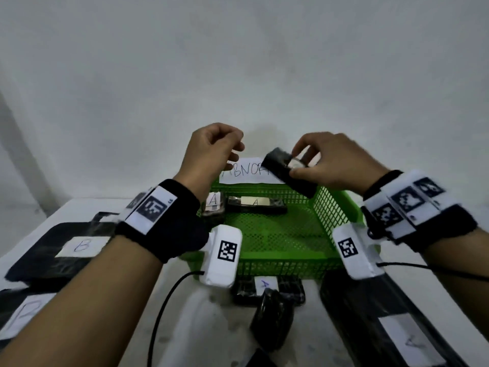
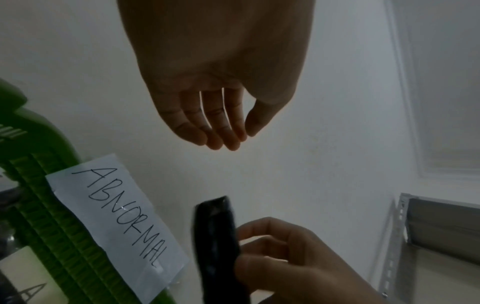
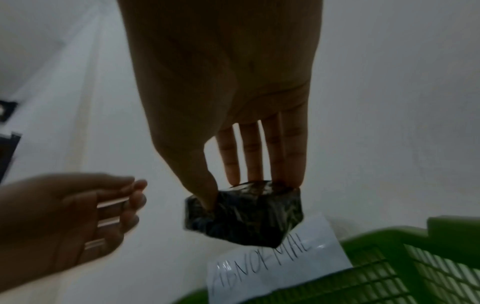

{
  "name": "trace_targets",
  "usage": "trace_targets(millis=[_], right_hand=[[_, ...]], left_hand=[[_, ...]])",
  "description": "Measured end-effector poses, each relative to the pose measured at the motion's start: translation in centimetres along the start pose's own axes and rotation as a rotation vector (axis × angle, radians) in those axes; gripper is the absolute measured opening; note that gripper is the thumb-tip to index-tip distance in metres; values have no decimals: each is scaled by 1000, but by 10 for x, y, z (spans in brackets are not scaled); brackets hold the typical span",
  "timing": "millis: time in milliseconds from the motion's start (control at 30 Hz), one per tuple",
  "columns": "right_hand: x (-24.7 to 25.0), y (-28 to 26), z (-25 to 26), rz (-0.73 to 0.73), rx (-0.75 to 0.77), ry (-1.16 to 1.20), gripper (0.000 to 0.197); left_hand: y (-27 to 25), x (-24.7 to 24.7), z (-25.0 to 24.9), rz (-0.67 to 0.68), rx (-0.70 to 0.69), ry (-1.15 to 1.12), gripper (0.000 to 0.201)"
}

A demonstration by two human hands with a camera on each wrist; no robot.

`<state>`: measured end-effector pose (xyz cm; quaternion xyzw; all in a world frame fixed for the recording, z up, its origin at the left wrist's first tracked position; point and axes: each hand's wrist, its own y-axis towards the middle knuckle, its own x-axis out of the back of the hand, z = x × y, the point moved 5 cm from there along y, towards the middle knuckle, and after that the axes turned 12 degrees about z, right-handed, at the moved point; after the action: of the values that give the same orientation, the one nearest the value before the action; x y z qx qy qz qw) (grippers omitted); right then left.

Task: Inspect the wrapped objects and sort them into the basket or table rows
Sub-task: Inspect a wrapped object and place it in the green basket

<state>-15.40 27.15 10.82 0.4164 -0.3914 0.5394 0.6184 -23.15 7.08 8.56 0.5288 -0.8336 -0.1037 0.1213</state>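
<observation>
My right hand pinches a small black wrapped object between thumb and fingers, holding it tilted in the air over the far edge of the green basket. The right wrist view shows the thumb and fingertips on top of the black wrapped object. To its left my left hand hangs apart from it with relaxed fingers and holds nothing. A paper label reading ABNORMAL is fixed to the basket's far rim. Two black wrapped objects marked A lie inside the basket at the back.
Flat black packages marked B lie on the white table at the left. In front of the basket are an A-marked wrapped object and a round black one. A long black package lies at the right. A white wall stands behind.
</observation>
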Motion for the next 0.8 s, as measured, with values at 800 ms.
trace_targets(millis=[800], right_hand=[[-134, 127, 18, 627, 240, -351, 28]], left_hand=[[60, 15, 95, -15, 471, 139, 17]])
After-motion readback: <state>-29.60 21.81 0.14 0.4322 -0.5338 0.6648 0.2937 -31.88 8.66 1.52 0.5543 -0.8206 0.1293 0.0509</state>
